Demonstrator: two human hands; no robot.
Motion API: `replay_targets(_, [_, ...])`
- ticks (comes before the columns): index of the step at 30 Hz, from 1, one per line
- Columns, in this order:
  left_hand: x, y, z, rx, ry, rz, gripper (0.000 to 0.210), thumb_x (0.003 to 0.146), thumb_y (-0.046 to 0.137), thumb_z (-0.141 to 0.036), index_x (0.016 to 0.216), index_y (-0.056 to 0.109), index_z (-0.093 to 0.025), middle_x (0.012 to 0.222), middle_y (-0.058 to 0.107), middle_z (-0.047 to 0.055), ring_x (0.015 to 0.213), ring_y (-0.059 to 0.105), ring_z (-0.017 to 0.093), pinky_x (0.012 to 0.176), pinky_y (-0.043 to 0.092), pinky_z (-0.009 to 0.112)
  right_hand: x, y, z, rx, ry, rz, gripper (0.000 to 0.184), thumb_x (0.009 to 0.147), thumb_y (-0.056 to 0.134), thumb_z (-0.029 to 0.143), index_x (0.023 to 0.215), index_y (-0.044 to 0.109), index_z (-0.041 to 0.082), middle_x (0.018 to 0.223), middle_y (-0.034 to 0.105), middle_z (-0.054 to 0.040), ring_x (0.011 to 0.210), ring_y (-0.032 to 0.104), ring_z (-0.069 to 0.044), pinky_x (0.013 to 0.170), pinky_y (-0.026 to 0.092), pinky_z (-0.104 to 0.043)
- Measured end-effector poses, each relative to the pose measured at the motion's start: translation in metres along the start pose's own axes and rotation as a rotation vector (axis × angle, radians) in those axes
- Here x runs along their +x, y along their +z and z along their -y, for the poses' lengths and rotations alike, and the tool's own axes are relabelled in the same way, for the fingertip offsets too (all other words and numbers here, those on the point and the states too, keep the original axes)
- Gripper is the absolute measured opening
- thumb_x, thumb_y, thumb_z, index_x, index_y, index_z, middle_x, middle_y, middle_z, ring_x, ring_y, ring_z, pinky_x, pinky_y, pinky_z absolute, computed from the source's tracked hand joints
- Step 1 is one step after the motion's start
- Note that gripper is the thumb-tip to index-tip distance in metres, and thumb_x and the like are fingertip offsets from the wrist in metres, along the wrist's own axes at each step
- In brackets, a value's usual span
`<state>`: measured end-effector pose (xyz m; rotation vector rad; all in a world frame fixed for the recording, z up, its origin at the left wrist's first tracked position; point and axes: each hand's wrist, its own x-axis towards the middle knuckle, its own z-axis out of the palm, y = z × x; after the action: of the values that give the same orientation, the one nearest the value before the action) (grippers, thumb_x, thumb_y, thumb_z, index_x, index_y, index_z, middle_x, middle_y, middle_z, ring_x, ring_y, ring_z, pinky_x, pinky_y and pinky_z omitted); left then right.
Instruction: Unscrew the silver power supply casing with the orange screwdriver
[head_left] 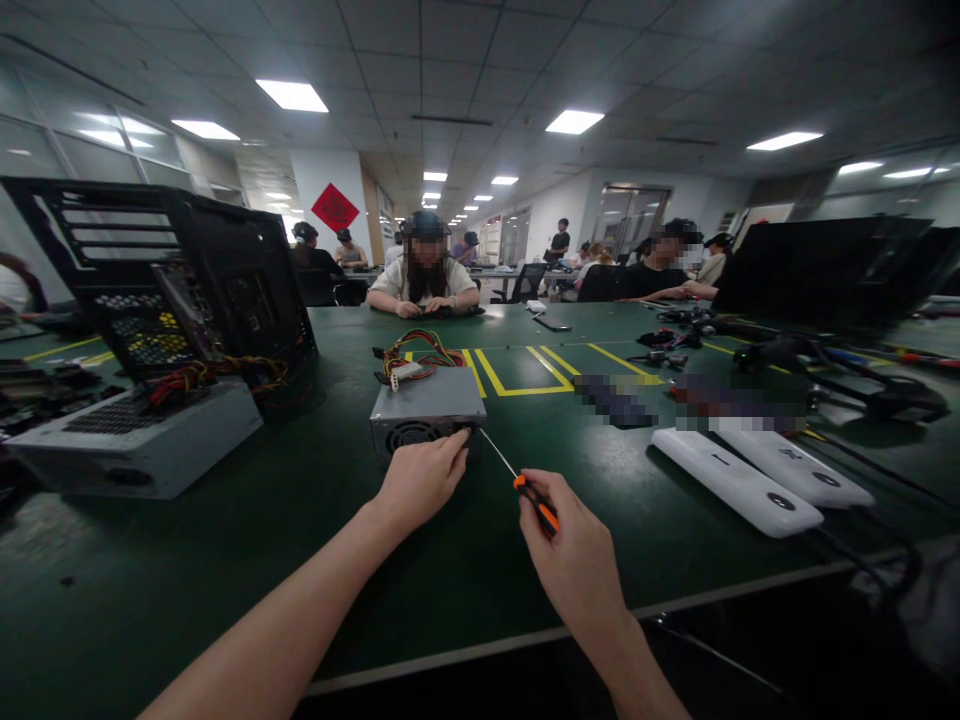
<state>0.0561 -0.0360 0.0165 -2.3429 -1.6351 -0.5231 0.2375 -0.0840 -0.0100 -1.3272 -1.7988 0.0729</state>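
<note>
A grey computer power supply [429,398] sits on the green table in front of me, its fan grille facing me and its bundled cables [424,352] lying on top and behind. My left hand [427,475] is closed against the front right part of the power supply, fingers bent and pressed to its face. The fingertips hide part of that face. In my right hand [559,515] is a screwdriver [534,497] with an orange and black handle, gripped between thumb and fingers. Its thin shaft points up and left, and the tip is at the power supply's front right edge.
On the left stand an open black computer case [217,270] and a second power supply [142,440]. Two white oblong devices [735,480] with cables lie to the right, near a dark monitor [825,270]. Yellow tape [525,392] marks the table. Across it sits another person [426,270].
</note>
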Motion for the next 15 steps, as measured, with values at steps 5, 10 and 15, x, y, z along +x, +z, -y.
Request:
replay_targets(5, [-0.0007,-0.0026,-0.0048,-0.042,-0.050,0.061,0.038,0.089,0.031,-0.031,0.123,0.046,-0.023,0.105,0.065,0.005,0.084,0.064,0.016,0.070,0.047,0.026,0.0007,0.0015,-0.0004,-0.028,-0.006,-0.003,0.024,0.081,0.041,0.021,0.102,0.051,0.020,0.097,0.064,-0.0064,0.085,0.063,-0.019,0.070,0.051,-0.031])
replay_targets(10, [-0.0004,-0.0040,-0.0064,-0.058,-0.074,0.064,0.036,0.088,0.033,-0.030,0.120,0.047,-0.022,0.095,0.068,0.005,0.079,0.064,0.017,0.066,0.046,0.026,0.0013,-0.0003,0.0020,-0.047,-0.004,0.014,0.023,0.081,0.041,0.021,0.101,0.052,0.020,0.095,0.064,-0.0056,0.083,0.063,-0.019,0.068,0.051,-0.030])
replay_targets(15, [0.0007,-0.0008,-0.0035,-0.068,-0.059,0.031,0.034,0.087,0.035,-0.029,0.118,0.047,-0.022,0.081,0.068,0.003,0.070,0.064,0.017,0.057,0.043,0.025,0.0006,-0.0001,0.0026,-0.052,-0.018,0.016,0.022,0.081,0.040,0.020,0.101,0.051,0.020,0.095,0.063,-0.0056,0.083,0.063,-0.019,0.068,0.050,-0.030])
